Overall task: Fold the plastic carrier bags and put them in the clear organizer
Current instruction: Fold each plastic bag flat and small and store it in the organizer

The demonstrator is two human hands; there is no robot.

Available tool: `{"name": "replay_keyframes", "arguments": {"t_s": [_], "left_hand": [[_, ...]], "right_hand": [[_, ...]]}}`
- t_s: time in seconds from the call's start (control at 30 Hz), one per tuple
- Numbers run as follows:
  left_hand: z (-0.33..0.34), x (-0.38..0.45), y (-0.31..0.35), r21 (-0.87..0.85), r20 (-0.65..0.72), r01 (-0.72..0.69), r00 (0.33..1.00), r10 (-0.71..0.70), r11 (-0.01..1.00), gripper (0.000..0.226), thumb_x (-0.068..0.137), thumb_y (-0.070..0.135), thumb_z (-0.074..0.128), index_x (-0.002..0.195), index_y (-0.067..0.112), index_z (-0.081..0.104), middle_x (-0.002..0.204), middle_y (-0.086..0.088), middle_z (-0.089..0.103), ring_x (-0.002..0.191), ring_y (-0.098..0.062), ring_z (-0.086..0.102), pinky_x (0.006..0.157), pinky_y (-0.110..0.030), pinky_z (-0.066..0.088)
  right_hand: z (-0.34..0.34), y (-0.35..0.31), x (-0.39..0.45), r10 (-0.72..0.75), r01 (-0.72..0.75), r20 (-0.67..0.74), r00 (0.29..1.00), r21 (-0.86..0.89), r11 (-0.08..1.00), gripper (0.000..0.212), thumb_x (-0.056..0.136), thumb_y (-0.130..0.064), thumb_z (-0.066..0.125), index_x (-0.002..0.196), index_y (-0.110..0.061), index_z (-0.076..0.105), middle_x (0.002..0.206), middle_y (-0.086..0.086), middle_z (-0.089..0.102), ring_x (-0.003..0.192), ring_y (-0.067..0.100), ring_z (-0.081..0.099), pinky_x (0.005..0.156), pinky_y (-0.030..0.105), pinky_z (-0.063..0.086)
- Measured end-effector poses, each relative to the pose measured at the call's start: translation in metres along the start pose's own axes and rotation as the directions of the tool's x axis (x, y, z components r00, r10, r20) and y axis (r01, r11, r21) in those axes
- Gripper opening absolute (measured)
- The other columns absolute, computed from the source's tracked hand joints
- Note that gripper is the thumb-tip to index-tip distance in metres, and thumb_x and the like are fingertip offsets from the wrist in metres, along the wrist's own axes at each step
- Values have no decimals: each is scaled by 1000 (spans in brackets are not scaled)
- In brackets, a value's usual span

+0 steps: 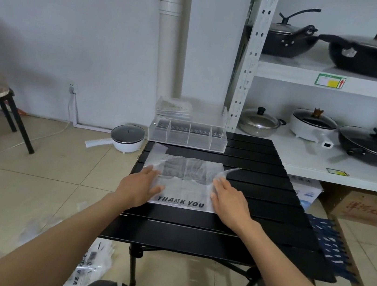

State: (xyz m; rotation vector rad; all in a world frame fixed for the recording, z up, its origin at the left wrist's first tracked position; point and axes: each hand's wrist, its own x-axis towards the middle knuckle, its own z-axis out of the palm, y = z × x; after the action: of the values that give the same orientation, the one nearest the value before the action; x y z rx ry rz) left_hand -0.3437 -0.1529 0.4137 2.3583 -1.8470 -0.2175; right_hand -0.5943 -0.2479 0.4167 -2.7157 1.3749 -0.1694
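Pressing flat, left hand (140, 185) and right hand (230, 199) flank bag (185, 181).

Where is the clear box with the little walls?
The clear organizer sits at the far edge of the black table, beyond the plastic bag, left of the shelf.

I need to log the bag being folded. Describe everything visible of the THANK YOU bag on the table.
The THANK YOU bag is thin, translucent white plastic, wrinkled, lying flat on the black slatted table. Black capitals run along its near edge; its handles point toward the clear organizer. The left hand and right hand press flat on its sides.
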Motion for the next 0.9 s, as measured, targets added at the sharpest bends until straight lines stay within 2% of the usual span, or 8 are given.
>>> {"name": "replay_keyframes", "arguments": {"t_s": [0.1,0.27,0.37,0.47,0.57,0.7,0.77,0.9], "left_hand": [[-1,4,5,45,48,3,999,-5,999,63,95,59,33,148,27,24,158,5,16,125,-24,50,93,-37,46],[0,2,8,96,54,-8,999,3,995,65,95,60,32,150,28,18,160,4,9,130,-23,46,96,-38,44],[0,0,6,49,49,-28,998,25,998,65,95,59,36,150,30,17,161,3,4,128,-23,49,95,-39,46],[-7,-10,7,24,-53,-125,991,126,992,58,94,49,47,144,29,28,159,3,11,111,-24,60,82,-37,51],[-15,-26,9,120,-164,-365,910,381,923,49,91,38,56,137,24,43,149,2,33,101,-25,62,76,-35,49],[-19,-30,15,381,7,-601,762,647,703,45,83,27,65,125,17,57,133,-6,52,108,-27,57,89,-39,49],[-18,-27,24,423,101,-614,763,638,667,41,81,19,59,122,13,56,122,-8,56,103,-28,56,87,-41,47],[-12,-25,45,454,120,-593,780,614,665,30,87,8,52,117,12,54,105,-7,56,91,-27,54,74,-37,46]], "right_hand": [[1,2,8,-5,6,31,1000,-47,999,45,103,-28,26,146,-15,31,155,4,27,103,29,60,79,38,44],[-2,3,9,-5,11,77,997,-77,997,49,104,-30,24,151,-18,24,161,3,17,114,30,58,91,40,45],[-4,3,9,-1,1,56,998,-1,1000,49,102,-29,29,151,-20,27,161,2,18,113,29,59,88,40,47],[-3,5,4,2,9,-91,996,118,993,45,98,-27,44,143,-23,40,152,0,33,108,24,60,84,37,47],[-1,4,-6,-114,152,-288,951,114,982,32,95,-26,56,126,-25,60,128,-5,54,108,16,56,88,30,38],[5,-9,-18,-355,382,-242,903,74,921,30,94,-38,55,122,-30,65,127,-12,58,119,9,50,101,26,27],[9,-15,-21,-404,426,-186,896,97,899,33,95,-40,52,125,-31,63,129,-14,57,121,7,48,107,26,26],[13,-21,-25,-395,416,-147,907,155,896,33,96,-39,52,126,-29,60,128,-11,56,119,10,49,102,31,38]]}}
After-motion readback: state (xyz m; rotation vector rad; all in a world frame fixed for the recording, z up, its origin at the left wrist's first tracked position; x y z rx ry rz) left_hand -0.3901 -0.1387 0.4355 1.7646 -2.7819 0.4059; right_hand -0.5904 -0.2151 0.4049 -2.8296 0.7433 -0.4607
